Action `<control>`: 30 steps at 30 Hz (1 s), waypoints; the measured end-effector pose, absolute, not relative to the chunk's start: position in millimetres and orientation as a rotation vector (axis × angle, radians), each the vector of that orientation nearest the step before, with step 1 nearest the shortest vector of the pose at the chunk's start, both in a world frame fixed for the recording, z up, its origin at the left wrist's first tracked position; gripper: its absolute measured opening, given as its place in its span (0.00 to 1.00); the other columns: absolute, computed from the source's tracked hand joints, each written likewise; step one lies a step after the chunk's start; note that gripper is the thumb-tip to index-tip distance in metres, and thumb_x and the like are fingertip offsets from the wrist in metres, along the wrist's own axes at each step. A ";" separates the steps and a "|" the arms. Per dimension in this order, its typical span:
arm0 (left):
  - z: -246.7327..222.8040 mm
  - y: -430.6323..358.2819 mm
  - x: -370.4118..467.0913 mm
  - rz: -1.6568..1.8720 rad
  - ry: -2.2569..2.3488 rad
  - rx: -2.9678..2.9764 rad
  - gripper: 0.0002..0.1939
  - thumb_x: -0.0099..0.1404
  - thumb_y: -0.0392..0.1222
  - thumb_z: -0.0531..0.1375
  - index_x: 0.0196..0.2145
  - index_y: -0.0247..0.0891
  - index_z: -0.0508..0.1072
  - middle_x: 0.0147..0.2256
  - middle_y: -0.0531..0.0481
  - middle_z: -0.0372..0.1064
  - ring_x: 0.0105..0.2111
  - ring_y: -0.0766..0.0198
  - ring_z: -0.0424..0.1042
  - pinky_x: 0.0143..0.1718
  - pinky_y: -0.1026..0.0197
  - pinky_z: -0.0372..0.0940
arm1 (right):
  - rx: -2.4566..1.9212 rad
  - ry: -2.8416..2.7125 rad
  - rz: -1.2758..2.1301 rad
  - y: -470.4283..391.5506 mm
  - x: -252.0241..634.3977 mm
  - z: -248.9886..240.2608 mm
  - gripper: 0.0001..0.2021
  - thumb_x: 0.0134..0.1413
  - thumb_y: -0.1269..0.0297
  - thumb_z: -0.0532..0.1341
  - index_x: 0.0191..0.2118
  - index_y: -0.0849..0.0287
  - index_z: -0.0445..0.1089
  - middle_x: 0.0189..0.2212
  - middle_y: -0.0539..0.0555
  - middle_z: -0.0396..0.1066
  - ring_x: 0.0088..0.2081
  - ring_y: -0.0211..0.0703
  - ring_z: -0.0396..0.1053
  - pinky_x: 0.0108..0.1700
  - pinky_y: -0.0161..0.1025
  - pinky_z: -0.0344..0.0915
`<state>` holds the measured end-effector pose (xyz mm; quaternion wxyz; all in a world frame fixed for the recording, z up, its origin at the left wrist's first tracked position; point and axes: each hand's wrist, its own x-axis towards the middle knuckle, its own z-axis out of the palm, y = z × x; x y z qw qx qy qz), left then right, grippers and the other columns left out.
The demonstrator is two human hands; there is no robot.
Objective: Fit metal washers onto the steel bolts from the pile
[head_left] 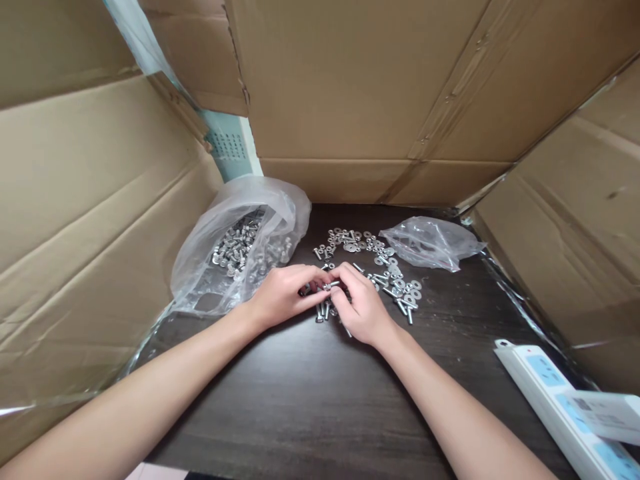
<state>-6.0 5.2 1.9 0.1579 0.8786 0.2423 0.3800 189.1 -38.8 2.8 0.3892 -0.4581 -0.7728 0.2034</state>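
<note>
Both hands meet over the middle of the dark table, around a small silver bolt [331, 285]. My left hand [290, 291] pinches the bolt's left end, where a nut or head seems to sit; the exact part is too small to tell. On the other side, my right hand [361, 305] is closed with thumb and forefinger at the bolt's right end. Below the fingers several loose bolts [323, 312] lie on the table, partly covered by the hands. Behind and right of my right hand spreads a curved scatter of washers [394, 270], nuts and bolts.
An open clear plastic bag [200, 233] full of bolts [237, 247] stands at the left. A crumpled plastic bag [433, 241] lies at the back right. A white power strip [530, 373] rests at the right front. Cardboard walls [350, 87] enclose the table [300, 400].
</note>
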 end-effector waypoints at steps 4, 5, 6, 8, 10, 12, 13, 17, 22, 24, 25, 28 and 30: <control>1.5 5.3 -6.1 1.087 0.696 2.509 0.08 0.72 0.44 0.62 0.42 0.37 0.75 0.33 0.51 0.78 0.30 0.67 0.78 0.32 0.67 0.70 | -1.164 -1.971 0.496 -38.6 189.0 2.3 0.05 0.63 0.70 0.53 0.39 0.56 0.64 0.36 0.54 0.69 0.38 0.47 0.69 0.42 0.44 0.64; 1.5 5.3 -6.1 1.089 0.695 2.508 0.07 0.72 0.44 0.62 0.42 0.37 0.75 0.33 0.51 0.78 0.30 0.67 0.78 0.32 0.67 0.70 | -1.164 -1.973 0.491 -38.6 188.9 2.3 0.05 0.63 0.70 0.53 0.39 0.55 0.64 0.36 0.54 0.69 0.38 0.47 0.69 0.42 0.44 0.64; 1.6 5.3 -6.2 1.093 0.692 2.506 0.07 0.72 0.44 0.62 0.42 0.37 0.75 0.33 0.51 0.78 0.30 0.67 0.78 0.32 0.67 0.70 | -1.165 -1.975 0.489 -38.6 188.9 2.2 0.05 0.63 0.70 0.53 0.39 0.55 0.64 0.36 0.54 0.69 0.38 0.47 0.69 0.42 0.44 0.64; 1.9 5.2 -6.2 1.095 0.691 2.505 0.07 0.72 0.43 0.63 0.42 0.37 0.75 0.33 0.51 0.78 0.30 0.67 0.77 0.31 0.67 0.70 | -1.165 -1.975 0.489 -38.8 188.7 2.2 0.05 0.63 0.70 0.53 0.39 0.56 0.64 0.36 0.54 0.69 0.38 0.47 0.69 0.42 0.44 0.65; 2.1 5.2 -6.2 1.090 0.690 2.502 0.07 0.72 0.43 0.62 0.42 0.37 0.75 0.33 0.51 0.78 0.30 0.67 0.77 0.31 0.67 0.70 | -1.165 -1.974 0.490 -38.9 188.6 2.2 0.05 0.63 0.70 0.53 0.39 0.55 0.64 0.37 0.54 0.69 0.39 0.47 0.69 0.42 0.44 0.65; 2.1 5.2 -6.3 1.080 0.695 2.500 0.07 0.72 0.44 0.62 0.42 0.37 0.75 0.33 0.51 0.78 0.30 0.67 0.77 0.32 0.67 0.70 | -1.169 -1.974 0.488 -38.9 188.5 2.0 0.05 0.62 0.70 0.53 0.39 0.55 0.64 0.37 0.55 0.70 0.39 0.47 0.69 0.42 0.44 0.65; 2.0 5.3 -6.4 1.076 0.697 2.499 0.07 0.72 0.44 0.62 0.42 0.37 0.75 0.33 0.51 0.78 0.30 0.67 0.77 0.32 0.67 0.71 | -1.170 -1.974 0.486 -38.8 188.6 1.8 0.05 0.62 0.70 0.53 0.39 0.55 0.64 0.37 0.55 0.70 0.39 0.47 0.69 0.42 0.44 0.65; 1.6 5.3 -6.5 1.077 0.706 2.490 0.07 0.72 0.43 0.63 0.42 0.38 0.76 0.33 0.51 0.78 0.30 0.66 0.77 0.33 0.66 0.71 | -1.168 -1.975 0.477 -38.5 188.7 1.4 0.04 0.63 0.70 0.53 0.39 0.55 0.65 0.37 0.54 0.70 0.38 0.47 0.69 0.41 0.44 0.65; 1.8 5.0 -6.5 1.078 0.704 2.482 0.07 0.71 0.43 0.63 0.42 0.38 0.75 0.33 0.51 0.78 0.30 0.67 0.78 0.32 0.67 0.70 | -1.169 -1.981 0.469 -38.6 188.4 2.0 0.05 0.65 0.69 0.52 0.39 0.55 0.65 0.36 0.54 0.69 0.37 0.46 0.68 0.41 0.44 0.64; 1.7 5.0 -6.3 1.080 0.702 2.477 0.06 0.71 0.43 0.63 0.42 0.38 0.75 0.33 0.51 0.78 0.30 0.67 0.78 0.32 0.67 0.70 | -1.171 -1.984 0.469 -38.8 188.2 2.4 0.06 0.65 0.69 0.52 0.39 0.56 0.65 0.35 0.54 0.69 0.37 0.46 0.68 0.41 0.43 0.64; 1.6 5.0 -6.2 1.082 0.700 2.473 0.06 0.71 0.42 0.63 0.42 0.38 0.75 0.33 0.51 0.78 0.30 0.67 0.77 0.32 0.67 0.70 | -1.171 -1.985 0.470 -38.9 188.0 2.6 0.06 0.66 0.69 0.52 0.39 0.56 0.65 0.35 0.54 0.69 0.37 0.46 0.68 0.40 0.43 0.64; 1.3 5.3 -6.1 1.088 0.692 2.468 0.06 0.71 0.42 0.63 0.42 0.38 0.75 0.33 0.52 0.78 0.31 0.67 0.77 0.33 0.67 0.71 | -1.176 -1.982 0.481 -38.8 187.6 3.1 0.07 0.67 0.68 0.52 0.38 0.56 0.66 0.35 0.54 0.69 0.37 0.46 0.68 0.41 0.43 0.64; 1.2 5.4 -6.3 1.085 0.691 2.471 0.06 0.71 0.41 0.63 0.43 0.37 0.75 0.33 0.52 0.78 0.31 0.67 0.77 0.33 0.67 0.71 | -1.182 -1.984 0.488 -38.6 187.4 3.5 0.07 0.67 0.68 0.51 0.38 0.56 0.66 0.35 0.54 0.69 0.37 0.46 0.68 0.41 0.43 0.64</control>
